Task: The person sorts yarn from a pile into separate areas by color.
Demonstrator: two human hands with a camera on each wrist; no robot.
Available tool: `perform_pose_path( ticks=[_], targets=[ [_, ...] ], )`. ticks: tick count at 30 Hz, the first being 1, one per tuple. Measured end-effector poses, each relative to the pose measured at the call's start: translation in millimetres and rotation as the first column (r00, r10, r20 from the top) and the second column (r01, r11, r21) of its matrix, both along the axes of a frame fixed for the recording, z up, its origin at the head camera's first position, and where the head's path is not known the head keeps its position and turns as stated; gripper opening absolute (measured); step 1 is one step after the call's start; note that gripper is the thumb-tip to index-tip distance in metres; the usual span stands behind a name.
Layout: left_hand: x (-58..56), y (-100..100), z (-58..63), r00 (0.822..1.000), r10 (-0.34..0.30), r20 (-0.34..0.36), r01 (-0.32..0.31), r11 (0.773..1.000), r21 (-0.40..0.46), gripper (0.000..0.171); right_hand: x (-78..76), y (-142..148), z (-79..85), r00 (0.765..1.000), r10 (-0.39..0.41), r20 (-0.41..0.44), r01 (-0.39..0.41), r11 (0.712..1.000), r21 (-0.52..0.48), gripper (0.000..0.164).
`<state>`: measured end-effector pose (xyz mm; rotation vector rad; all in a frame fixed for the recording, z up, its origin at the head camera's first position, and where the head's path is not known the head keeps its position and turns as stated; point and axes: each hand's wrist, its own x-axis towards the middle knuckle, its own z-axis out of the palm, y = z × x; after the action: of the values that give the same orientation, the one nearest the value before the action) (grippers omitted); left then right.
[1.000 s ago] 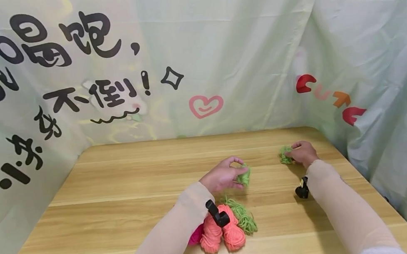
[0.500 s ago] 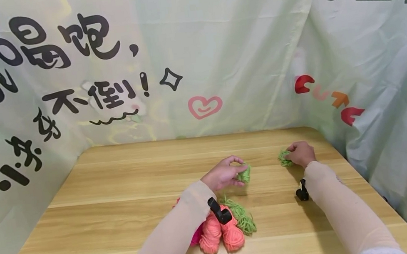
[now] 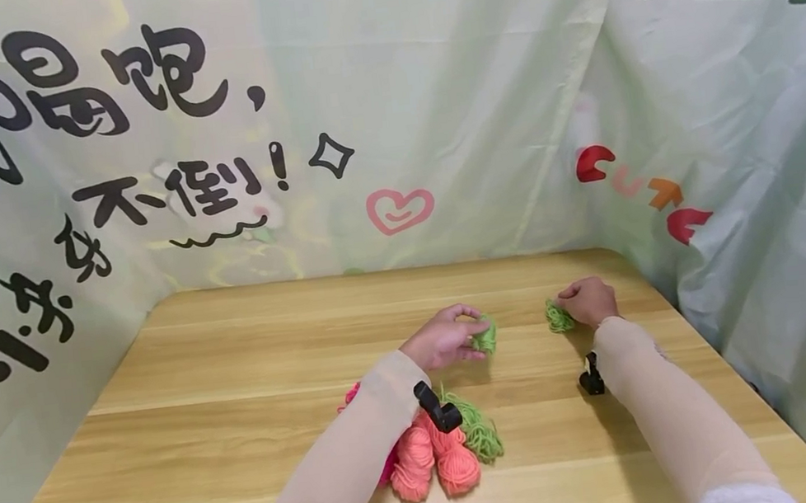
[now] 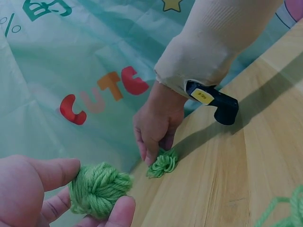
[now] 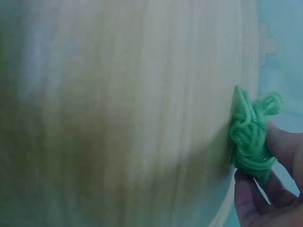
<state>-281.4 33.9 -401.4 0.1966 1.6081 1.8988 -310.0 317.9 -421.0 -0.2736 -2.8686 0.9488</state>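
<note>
My left hand (image 3: 445,340) holds a small green ball of yarn (image 4: 100,190) between thumb and fingers, over the middle of the table. Farther right, my right hand (image 3: 591,302) pinches a loopy bundle of green yarn (image 3: 559,316) close over the tabletop. In the right wrist view, the thumb and fingers (image 5: 284,142) lie on either side of that bundle (image 5: 253,139), and loose loops stick out at its end. A gap separates the two green pieces.
Nearer the front lie two coral yarn skeins (image 3: 412,464), a loose green yarn heap (image 3: 477,427) and magenta yarn (image 3: 386,471) partly hidden by the left sleeve. The wooden table (image 3: 246,444) meets printed curtains (image 3: 476,110) at its back and sides.
My left hand, with the green ball of yarn, has shifted slightly right and away. The right hand and its bundle stay in nearly the same place. The head view has turned slightly right.
</note>
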Motion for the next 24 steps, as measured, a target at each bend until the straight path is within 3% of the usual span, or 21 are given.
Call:
perform_pose_path(
  ticks=[11, 24],
  targets=[
    [-8.4, 11.6, 0.5, 1.0, 0.004, -0.011, -0.004, 1.0, -0.001, 0.028, -6.1, 0.8, -3.4, 1.0, -0.02, 0.002, 0.02, 1.0, 0.014, 0.026],
    [-21.3, 24.8, -6.7, 1.0, 0.002, 0.01, -0.002, 0.999, -0.043, 0.038, -2.5, -4.8, -1.8, 0.999, -0.037, 0.036, 0.036, 0.999, 0.022, 0.021]
  ],
)
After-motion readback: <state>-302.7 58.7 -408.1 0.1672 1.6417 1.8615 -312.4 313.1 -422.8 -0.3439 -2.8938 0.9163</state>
